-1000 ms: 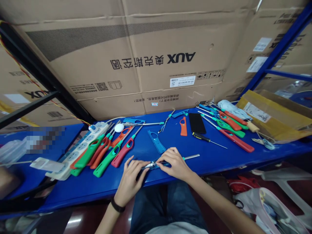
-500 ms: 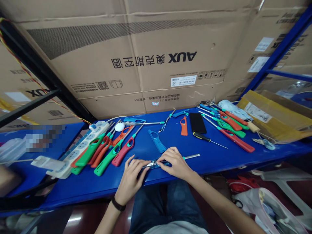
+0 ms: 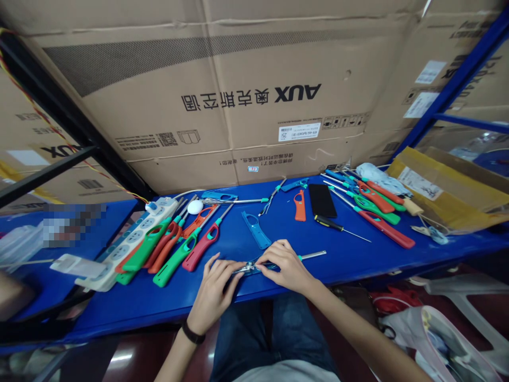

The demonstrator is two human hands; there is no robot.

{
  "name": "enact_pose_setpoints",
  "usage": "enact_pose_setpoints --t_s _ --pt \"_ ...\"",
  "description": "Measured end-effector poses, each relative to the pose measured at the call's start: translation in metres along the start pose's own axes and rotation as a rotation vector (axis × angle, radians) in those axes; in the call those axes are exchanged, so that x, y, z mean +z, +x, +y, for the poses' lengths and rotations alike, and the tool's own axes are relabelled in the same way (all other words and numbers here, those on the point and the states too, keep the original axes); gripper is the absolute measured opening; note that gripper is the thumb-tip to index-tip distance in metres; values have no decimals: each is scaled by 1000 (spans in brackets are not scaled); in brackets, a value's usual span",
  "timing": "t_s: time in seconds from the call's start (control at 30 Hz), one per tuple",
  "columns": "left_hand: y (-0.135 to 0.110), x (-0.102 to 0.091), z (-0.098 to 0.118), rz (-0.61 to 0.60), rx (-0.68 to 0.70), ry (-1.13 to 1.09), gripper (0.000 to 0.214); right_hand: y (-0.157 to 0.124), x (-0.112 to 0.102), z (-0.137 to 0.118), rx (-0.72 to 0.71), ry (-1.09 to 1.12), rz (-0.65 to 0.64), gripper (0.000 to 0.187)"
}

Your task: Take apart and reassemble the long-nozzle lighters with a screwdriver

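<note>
Low at the table's front edge, an opened blue gas lighter (image 3: 249, 267) lies between my hands, its clear and metallic inner parts showing. Its metal tube (image 3: 316, 255) sticks out to the right past my fingers. My left hand (image 3: 214, 286) pinches the lighter's left end between thumb and fingers. With fingertips pressed together, my right hand (image 3: 284, 265) grips the lighter close to its middle; the exact small part is hidden. Just beyond my hands rests a loose blue lighter casing half (image 3: 256, 231).
Assembled lighters (image 3: 173, 265) lie at left against a white power strip (image 3: 133, 239). More lighters (image 3: 384, 225) lie at right. A black phone (image 3: 323, 200), a screwdriver (image 3: 330, 223) and an orange casing half (image 3: 299, 206) sit mid-table. A cardboard box (image 3: 254, 63) stands behind.
</note>
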State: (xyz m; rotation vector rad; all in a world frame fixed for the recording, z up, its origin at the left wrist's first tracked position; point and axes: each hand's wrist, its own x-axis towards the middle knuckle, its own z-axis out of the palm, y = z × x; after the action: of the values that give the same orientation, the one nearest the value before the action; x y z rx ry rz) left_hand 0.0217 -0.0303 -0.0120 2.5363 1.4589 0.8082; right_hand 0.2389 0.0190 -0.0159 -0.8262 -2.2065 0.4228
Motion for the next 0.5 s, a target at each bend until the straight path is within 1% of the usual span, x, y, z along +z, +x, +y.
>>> enact_pose_setpoints --t_s 0.23,0.5 --pt "-1 1 -1 4 16 6 24 0 0 0 3 -14 -4 6" --pt "-1 2 -1 20 16 16 23 0 1 0 -13 22 7 6"
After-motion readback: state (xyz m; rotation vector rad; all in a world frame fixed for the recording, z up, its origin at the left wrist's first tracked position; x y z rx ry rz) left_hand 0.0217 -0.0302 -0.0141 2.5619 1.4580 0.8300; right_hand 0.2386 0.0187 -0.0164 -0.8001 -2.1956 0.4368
